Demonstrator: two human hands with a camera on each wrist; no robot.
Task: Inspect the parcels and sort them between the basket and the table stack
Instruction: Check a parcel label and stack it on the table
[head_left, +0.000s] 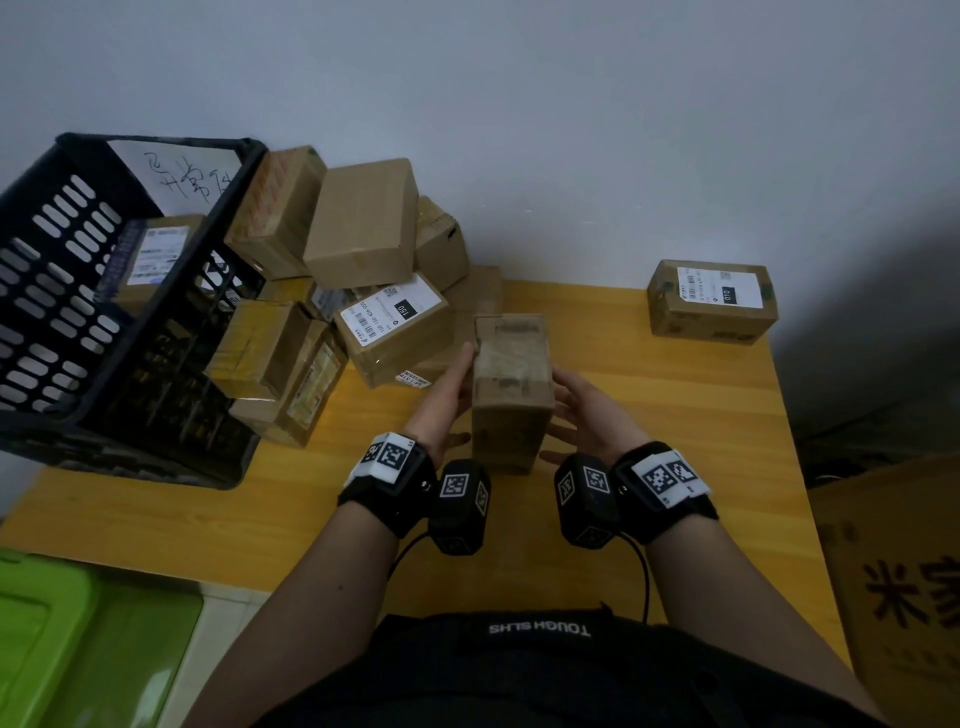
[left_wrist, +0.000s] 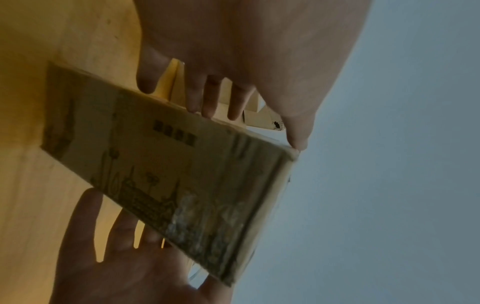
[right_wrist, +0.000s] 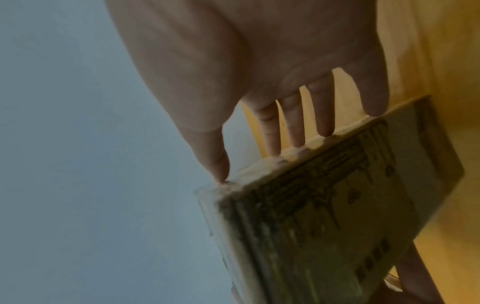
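Observation:
I hold a brown taped parcel upright just above the yellow table, pressed between both hands. My left hand lies flat on its left side, my right hand on its right side, fingers straight. In the left wrist view my left hand's fingertips touch the parcel's edge. In the right wrist view my right hand's fingertips do the same on the parcel. A black basket stands tilted at the left with a labelled parcel inside. A heap of parcels leans beside it.
One labelled parcel sits alone at the table's far right corner, against the grey wall. A green bin stands on the floor at the lower left. A large printed carton stands right of the table.

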